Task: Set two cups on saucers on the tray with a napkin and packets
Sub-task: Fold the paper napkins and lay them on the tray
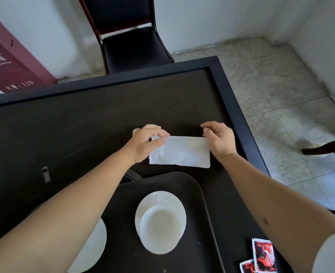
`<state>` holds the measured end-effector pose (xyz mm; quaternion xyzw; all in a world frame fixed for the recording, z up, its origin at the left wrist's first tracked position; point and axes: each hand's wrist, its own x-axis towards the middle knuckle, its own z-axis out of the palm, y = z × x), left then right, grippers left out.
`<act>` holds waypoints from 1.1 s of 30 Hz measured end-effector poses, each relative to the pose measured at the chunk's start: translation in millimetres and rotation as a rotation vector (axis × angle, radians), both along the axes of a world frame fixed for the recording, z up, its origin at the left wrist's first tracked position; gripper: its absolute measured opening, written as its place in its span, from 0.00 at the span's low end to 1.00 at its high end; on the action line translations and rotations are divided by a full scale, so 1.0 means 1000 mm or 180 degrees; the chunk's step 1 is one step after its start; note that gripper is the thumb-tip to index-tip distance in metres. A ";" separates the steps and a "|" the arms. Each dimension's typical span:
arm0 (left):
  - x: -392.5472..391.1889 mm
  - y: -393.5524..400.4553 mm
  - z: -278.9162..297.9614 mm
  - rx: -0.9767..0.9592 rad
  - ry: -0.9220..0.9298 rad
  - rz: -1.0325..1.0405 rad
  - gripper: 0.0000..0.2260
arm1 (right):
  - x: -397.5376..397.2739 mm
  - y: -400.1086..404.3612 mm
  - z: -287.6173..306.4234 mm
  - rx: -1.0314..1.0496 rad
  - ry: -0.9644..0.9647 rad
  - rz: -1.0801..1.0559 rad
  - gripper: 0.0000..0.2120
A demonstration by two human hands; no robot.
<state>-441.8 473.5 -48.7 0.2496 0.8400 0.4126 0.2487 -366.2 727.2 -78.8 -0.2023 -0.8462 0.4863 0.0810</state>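
Observation:
A white napkin (180,151), folded into a rectangle, lies on the dark table (84,123) just beyond the tray. My left hand (146,141) pinches its upper left corner and my right hand (219,139) pinches its upper right corner. On the black tray (194,192) stands a white cup (159,223) on a white saucer (174,203). A second white saucer (94,247) shows at the tray's left, mostly hidden under my left forearm. Red-and-white packets (261,255) lie on the table at the lower right.
A black chair (131,42) stands behind the table's far edge. A dark red box (11,64) sits at the left by the wall. Part of another chair (331,152) shows at the right over the tiled floor.

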 end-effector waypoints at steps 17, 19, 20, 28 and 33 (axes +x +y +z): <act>-0.011 0.023 -0.014 -0.1148 0.0958 0.0218 0.04 | 0.000 0.003 -0.002 0.1443 -0.0205 0.0919 0.04; -0.011 0.021 -0.008 -0.1105 0.0884 0.0237 0.05 | 0.001 0.002 0.003 0.1435 -0.0286 0.0987 0.04; -0.010 0.020 -0.005 -0.1080 0.0831 0.0248 0.06 | 0.002 0.002 0.005 0.1407 -0.0327 0.1031 0.03; 0.010 0.004 0.032 -0.1017 0.0609 0.0296 0.05 | 0.018 0.004 0.046 -0.0308 -0.0775 0.0994 0.05; 0.033 -0.008 0.070 -0.0944 0.0609 0.0242 0.06 | 0.047 -0.004 0.085 -0.0444 -0.0723 0.0872 0.06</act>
